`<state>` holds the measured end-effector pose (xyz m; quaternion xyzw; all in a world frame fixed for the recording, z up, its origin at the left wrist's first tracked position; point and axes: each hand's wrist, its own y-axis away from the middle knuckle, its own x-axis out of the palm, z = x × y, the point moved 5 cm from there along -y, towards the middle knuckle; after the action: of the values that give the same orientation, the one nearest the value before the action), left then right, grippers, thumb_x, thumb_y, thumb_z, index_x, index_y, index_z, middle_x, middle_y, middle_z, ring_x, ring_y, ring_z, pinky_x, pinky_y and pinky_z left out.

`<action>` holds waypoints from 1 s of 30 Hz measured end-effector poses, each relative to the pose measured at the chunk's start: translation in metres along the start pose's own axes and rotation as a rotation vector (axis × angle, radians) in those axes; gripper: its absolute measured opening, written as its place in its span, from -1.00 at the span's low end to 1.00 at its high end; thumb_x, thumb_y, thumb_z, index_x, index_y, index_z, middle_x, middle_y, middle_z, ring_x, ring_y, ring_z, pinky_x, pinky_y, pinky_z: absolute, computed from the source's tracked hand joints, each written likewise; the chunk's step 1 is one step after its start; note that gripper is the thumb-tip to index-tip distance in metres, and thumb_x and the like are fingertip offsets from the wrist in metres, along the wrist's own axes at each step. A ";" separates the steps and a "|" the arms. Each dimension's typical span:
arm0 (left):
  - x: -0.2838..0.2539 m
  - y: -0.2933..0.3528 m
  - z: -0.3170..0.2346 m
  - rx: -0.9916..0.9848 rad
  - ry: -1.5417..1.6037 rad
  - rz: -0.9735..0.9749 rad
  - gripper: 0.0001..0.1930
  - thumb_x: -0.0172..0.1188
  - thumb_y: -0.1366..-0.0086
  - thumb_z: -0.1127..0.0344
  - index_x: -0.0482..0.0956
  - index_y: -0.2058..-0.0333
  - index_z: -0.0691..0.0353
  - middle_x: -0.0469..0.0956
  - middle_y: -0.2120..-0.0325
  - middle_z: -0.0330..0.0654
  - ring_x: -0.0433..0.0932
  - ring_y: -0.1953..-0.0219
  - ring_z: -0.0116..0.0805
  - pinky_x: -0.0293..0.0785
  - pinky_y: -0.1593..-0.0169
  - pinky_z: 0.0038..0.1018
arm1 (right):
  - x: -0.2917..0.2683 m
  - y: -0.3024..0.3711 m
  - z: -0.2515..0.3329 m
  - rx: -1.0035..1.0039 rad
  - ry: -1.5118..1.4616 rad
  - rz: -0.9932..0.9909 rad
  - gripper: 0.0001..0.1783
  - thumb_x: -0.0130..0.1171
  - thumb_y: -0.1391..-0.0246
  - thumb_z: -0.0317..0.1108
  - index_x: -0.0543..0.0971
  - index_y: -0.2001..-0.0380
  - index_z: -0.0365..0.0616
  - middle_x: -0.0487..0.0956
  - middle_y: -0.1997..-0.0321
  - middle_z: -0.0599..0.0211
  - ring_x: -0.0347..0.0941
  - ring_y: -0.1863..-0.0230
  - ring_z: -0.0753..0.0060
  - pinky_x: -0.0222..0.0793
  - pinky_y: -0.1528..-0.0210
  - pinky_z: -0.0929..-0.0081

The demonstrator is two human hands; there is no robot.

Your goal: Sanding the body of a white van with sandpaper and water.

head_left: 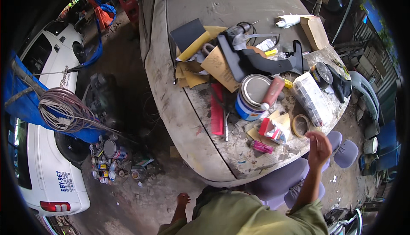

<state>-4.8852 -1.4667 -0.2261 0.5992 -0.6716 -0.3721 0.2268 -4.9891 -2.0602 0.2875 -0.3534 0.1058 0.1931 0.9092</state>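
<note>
My right hand (319,150) is over the near right edge of a dirty car hood (183,128), with fingers bent and pressed together. Whatever they may pinch is too small to make out. Just beyond the fingertips lies a tan tape roll (294,126). Left of it are a red-and-white box (277,133) and a pink object (262,147). Low beside my body hangs my left hand (183,199), its fingers curled and nothing visible in them. Farther in, a reddish bottle (273,90) leans across the lid of a blue-banded can (247,107).
Sandpaper sheets (220,66), a black plastic part (265,64) and a clear compartment case (306,96) crowd the hood. Grey padded seats (277,173) stand by its near edge. A white vehicle (45,149) and several small cans (104,166) are at left.
</note>
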 end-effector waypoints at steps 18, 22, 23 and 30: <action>-0.017 -0.057 0.026 -0.154 0.089 0.031 -0.80 0.09 -0.21 0.40 0.50 0.17 0.18 0.56 0.44 -0.10 0.60 0.52 -0.26 0.47 0.55 -0.42 | 0.360 -0.134 0.149 -0.842 0.663 1.252 -0.60 0.09 0.00 -0.44 0.51 0.03 -0.09 0.50 -0.01 0.13 0.47 0.04 0.03 0.40 0.04 0.20; -0.036 -0.048 0.042 -0.252 0.152 -0.021 -0.81 0.06 -0.24 0.37 0.50 0.16 0.15 0.56 0.44 -0.11 0.58 0.53 -0.24 0.46 0.55 -0.39 | 0.375 -0.137 0.138 -0.833 1.007 1.329 -0.65 0.12 0.12 -0.44 0.56 0.17 -0.12 0.50 0.19 0.15 0.48 0.14 0.04 0.40 0.10 0.16; -0.043 -0.046 0.048 -0.258 0.159 -0.024 -0.81 0.06 -0.24 0.37 0.50 0.16 0.15 0.56 0.44 -0.11 0.58 0.53 -0.24 0.46 0.55 -0.39 | 0.372 -0.139 0.145 -0.778 0.981 1.373 -0.72 0.12 0.12 -0.44 0.56 0.24 -0.14 0.50 0.22 0.15 0.48 0.16 0.05 0.40 0.12 0.17; -0.063 -0.040 0.081 -0.372 0.159 -0.080 -0.90 0.01 -0.23 0.28 0.45 0.34 0.13 0.54 0.47 -0.10 0.56 0.55 -0.17 0.42 0.57 -0.34 | 0.320 -0.179 0.173 -0.655 0.836 1.252 -0.80 0.32 0.16 -0.39 0.49 0.49 -0.20 0.44 0.35 0.23 0.44 0.20 0.25 0.41 0.18 0.37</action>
<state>-4.9092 -1.3869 -0.2984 0.6005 -0.5470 -0.4501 0.3709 -4.6145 -1.9745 0.4160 -0.5191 0.5519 0.5382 0.3692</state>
